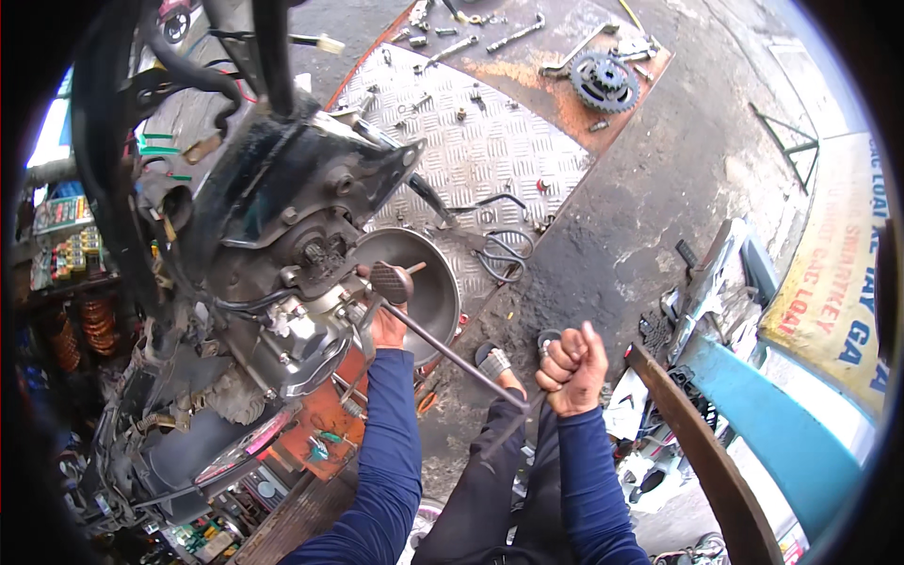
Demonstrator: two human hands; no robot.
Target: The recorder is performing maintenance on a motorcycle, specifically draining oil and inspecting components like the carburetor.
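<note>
Fingers (562,354) of my right hand (574,369) are curled tight with the thumb sticking up, beside the far end of the bar (461,356); I cannot tell from here whether the fist has hold of it. The bar slants from there to my left hand (388,328), at the right side of the engine (306,348). A ribbed pedal (391,282) covers part of that hand; its fingers show half bent at either side, and I cannot tell how far they close or on what. I see the bowl (443,287) just beyond, at the near end of the board (624,122), with a loop of cable (505,266) near the board's right edge. The sprocket (605,83) lies by the board's far right corner, and a wrench (516,34) lies toward the far edge. Small bolts are scattered over the board's silver plate (556,155), with one red piece (543,185) toward the right edge. Off to my right stand a brown slat (702,452) and a blue plank (777,405).
</note>
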